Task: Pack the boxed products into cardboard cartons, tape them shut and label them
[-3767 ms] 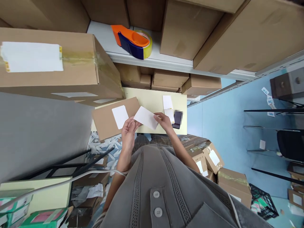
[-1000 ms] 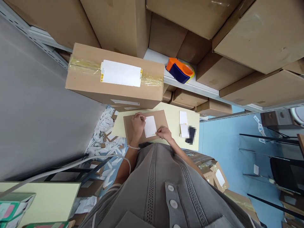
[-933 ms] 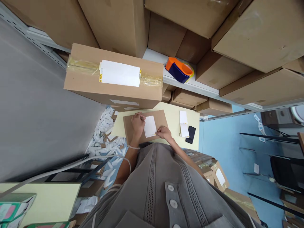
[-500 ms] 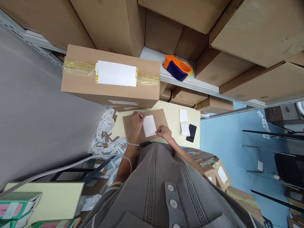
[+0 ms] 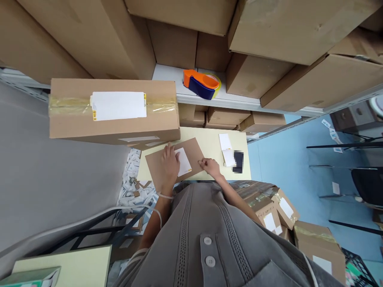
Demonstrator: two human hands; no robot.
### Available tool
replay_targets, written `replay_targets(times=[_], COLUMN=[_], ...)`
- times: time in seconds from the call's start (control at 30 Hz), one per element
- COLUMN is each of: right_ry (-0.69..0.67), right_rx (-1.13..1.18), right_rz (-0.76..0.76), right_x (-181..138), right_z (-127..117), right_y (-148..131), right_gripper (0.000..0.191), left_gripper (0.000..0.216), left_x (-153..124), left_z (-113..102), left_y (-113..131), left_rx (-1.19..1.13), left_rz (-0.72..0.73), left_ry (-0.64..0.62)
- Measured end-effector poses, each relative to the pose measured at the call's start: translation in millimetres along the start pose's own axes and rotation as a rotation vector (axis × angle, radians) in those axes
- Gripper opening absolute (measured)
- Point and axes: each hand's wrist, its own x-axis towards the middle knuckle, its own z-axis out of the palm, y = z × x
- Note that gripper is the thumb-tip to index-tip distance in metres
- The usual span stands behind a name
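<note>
A flat brown cardboard piece (image 5: 194,151) lies slightly turned on the pale table in front of me, with a white label (image 5: 184,162) on it. My left hand (image 5: 170,163) rests on the cardboard with its fingers stretched out, covering the label's left part. My right hand (image 5: 210,166) is at the cardboard's right edge, its fingers closed in a pinch there. A small yellow mark shows at the label's lower right corner, apart from my right fingertips.
White paper slips (image 5: 228,153) and a dark phone, blurred out (image 5: 238,161), lie on the table (image 5: 209,139) to the right. A taped carton (image 5: 113,129) stands at the left. An orange and blue tape dispenser (image 5: 202,83) sits on the shelf (image 5: 167,81) above, among several cartons.
My right hand has left the label's corner and moved right to the cardboard's edge. My left hand has come down flat over the label's left side. The view has shifted.
</note>
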Motion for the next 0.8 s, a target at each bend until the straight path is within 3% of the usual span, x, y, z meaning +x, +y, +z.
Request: replay_targets(times=[0.13, 0.27, 0.43, 0.63, 0.8], right_ry=[0.138, 0.163, 0.236, 0.28, 0.222], right_rx=[0.068, 0.11, 0.124, 0.162, 0.244], right_rz=[0.16, 0.341, 0.545, 0.596, 0.592], right_x=[2.9, 0.8, -1.4, 12.3, 30.5], right_z=[-17.3, -23.8, -21.6, -20.3, -21.6], right_y=[46.5, 96.8, 147.0, 181.1, 198.3], right_gripper=[0.036, 0.04, 0.031, 0.03, 0.036], left_gripper=[0.063, 0.067, 0.065, 0.066, 0.066], left_x=[-19.2, -23.7, -23.1, -23.6, -22.2], left_z=[14.3, 26.6, 29.3, 30.0, 25.9], left_y=[22.4, 26.7, 29.2, 30.9, 35.4], left_rx=[0.073, 0.118, 0.149, 0.158, 0.145], left_rz=[0.194, 0.176, 0.146, 0.146, 0.135], left_ry=[-0.16, -0.207, -0.189, -0.192, -0.215])
